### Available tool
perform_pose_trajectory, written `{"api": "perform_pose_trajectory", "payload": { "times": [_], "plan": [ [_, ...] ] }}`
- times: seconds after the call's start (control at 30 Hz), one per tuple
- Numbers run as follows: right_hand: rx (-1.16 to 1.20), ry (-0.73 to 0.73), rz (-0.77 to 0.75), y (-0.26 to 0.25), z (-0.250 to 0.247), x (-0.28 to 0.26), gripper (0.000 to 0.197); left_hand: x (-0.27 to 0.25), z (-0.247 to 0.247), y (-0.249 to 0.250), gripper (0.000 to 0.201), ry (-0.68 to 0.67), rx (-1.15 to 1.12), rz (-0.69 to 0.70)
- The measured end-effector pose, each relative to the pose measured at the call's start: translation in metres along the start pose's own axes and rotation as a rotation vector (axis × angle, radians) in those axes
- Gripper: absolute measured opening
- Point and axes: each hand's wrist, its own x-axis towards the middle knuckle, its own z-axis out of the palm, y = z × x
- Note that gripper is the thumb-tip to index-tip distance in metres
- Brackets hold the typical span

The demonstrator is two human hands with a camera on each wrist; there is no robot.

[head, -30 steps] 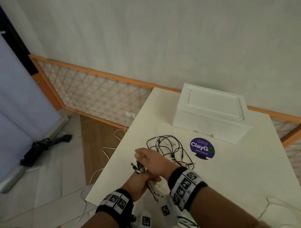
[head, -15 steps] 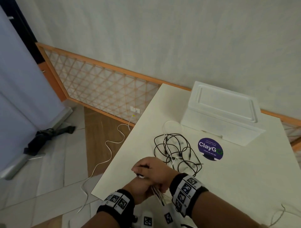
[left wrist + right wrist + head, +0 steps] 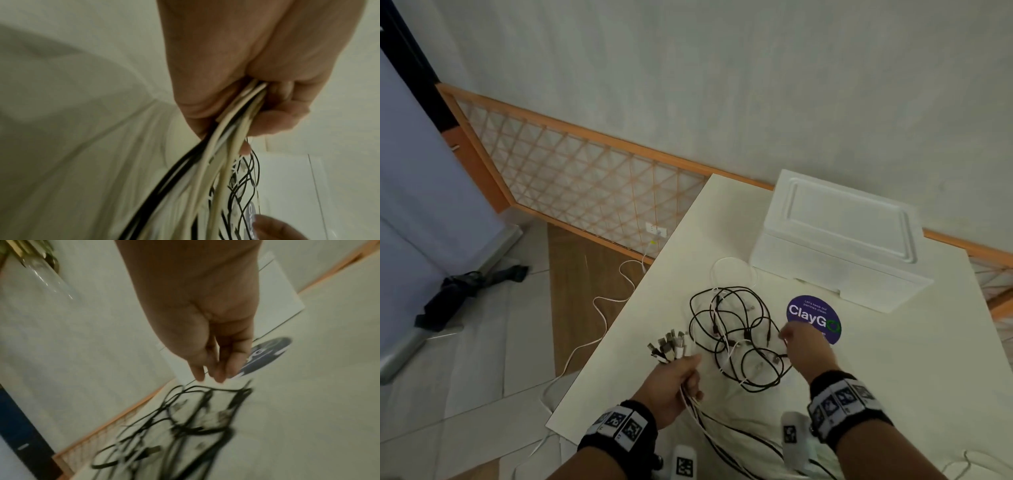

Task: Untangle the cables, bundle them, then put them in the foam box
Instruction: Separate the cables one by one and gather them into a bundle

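My left hand (image 3: 681, 377) grips a bundle of black and white cables (image 3: 230, 146), whose plug ends (image 3: 667, 344) fan out above the fist; the strands trail back toward my body. A tangle of black and white cables (image 3: 736, 332) lies on the white table (image 3: 893, 359). My right hand (image 3: 803, 346) hovers over the tangle's right edge, fingers straight and relaxed (image 3: 218, 369), holding nothing. The white foam box (image 3: 839, 240) stands with its lid on at the back of the table.
A round purple ClayGo sticker (image 3: 813, 318) lies between the tangle and the box. A white cable (image 3: 599, 308) runs from a wall socket across the floor on the left. An orange lattice fence (image 3: 585, 178) lines the wall. The table edge is near my left hand.
My right hand has left the left hand and moved right, over the tangle near the sticker. The left hand still grips the bundle, and its plug ends now show.
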Motion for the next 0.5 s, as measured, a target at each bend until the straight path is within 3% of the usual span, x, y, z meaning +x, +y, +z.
{"api": "perform_pose_trajectory", "payload": {
  "times": [0.07, 0.13, 0.2, 0.3, 0.5],
  "plan": [
    [-0.024, -0.126, -0.043, 0.017, 0.005, 0.004, 0.026, 0.005, 0.002, 0.000, 0.034, 0.016, 0.003, 0.006],
    [0.049, -0.175, -0.067, 0.022, 0.015, 0.003, 0.033, 0.009, 0.006, 0.001, 0.033, 0.013, 0.003, 0.018],
    [0.032, -0.142, -0.088, 0.022, 0.023, 0.003, 0.031, 0.011, 0.012, 0.003, 0.030, 0.014, 0.008, 0.027],
    [-0.070, -0.067, -0.151, 0.021, 0.026, -0.001, 0.006, 0.015, 0.018, 0.005, 0.031, 0.024, 0.053, 0.054],
    [0.280, 0.090, -0.193, 0.013, -0.009, -0.011, 0.004, 0.014, 0.030, 0.010, 0.021, 0.079, 0.081, 0.189]
  ]
}}
